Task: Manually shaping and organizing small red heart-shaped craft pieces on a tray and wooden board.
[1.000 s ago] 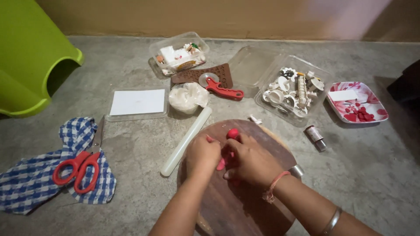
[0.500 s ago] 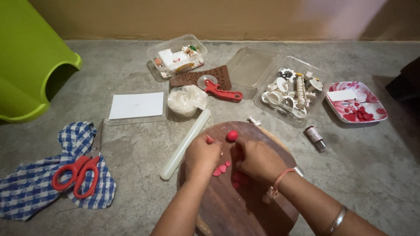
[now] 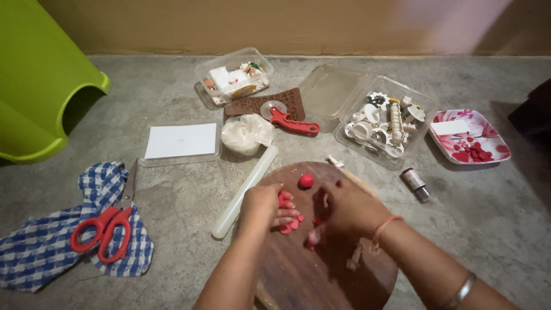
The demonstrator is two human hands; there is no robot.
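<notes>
Surface: grey concrete floor (image 3: pixel 172 241) meeting a tan wall (image 3: pixel 229 23); a round wooden board (image 3: pixel 321 275) lies under both hands.
Left hand (image 3: pixel 261 206): fingers (image 3: pixel 285 220) curled loosely over small red clay pieces (image 3: pixel 291 225), touching them.
Right hand (image 3: pixel 344 209): fingers bent down onto the board; whether they grip anything cannot be told.
Red clay ball (image 3: pixel 306 181): one, just beyond the fingertips.
Packages: three clear plastic boxes beyond the fingers, one holding white cutters (image 3: pixel 381 123).
Counts: one white rolling pin (image 3: pixel 244 192), one pair of red scissors (image 3: pixel 103 229).
</notes>
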